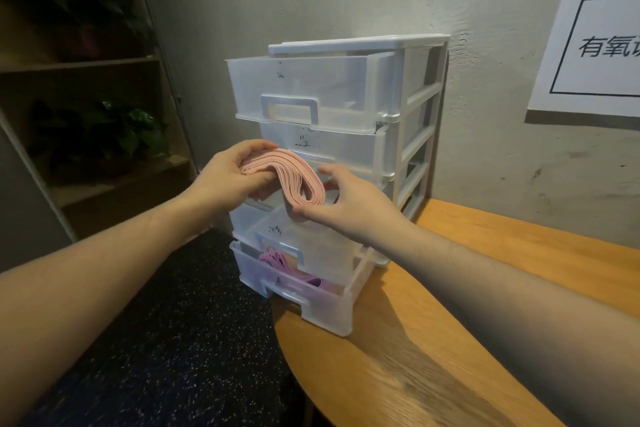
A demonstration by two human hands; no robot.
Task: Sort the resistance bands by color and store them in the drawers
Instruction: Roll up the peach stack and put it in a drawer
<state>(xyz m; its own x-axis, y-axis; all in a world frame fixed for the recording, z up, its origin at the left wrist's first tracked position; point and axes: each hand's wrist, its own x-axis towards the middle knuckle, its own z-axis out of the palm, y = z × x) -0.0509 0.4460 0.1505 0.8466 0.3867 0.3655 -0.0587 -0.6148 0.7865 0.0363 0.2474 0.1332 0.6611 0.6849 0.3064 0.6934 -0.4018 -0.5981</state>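
A stack of pink resistance bands (294, 175) hangs bent in front of a clear plastic drawer unit (412, 107) on a wooden table. My left hand (232, 177) grips the stack's left end. My right hand (349, 198) pinches its lower right loop with thumb and fingers. The top drawer (301, 94) is pulled out. Below my hands a third drawer (329, 243) stands open, and the bottom drawer (311, 302) sticks out furthest with purple bands (277, 258) inside. The second drawer (346, 152) looks shut.
The round wooden table (450, 340) has its edge just left of the drawers, above dark speckled floor (173, 340). A shelf with potted plants (114, 128) stands at the left. A white poster (588, 28) hangs on the wall at the right.
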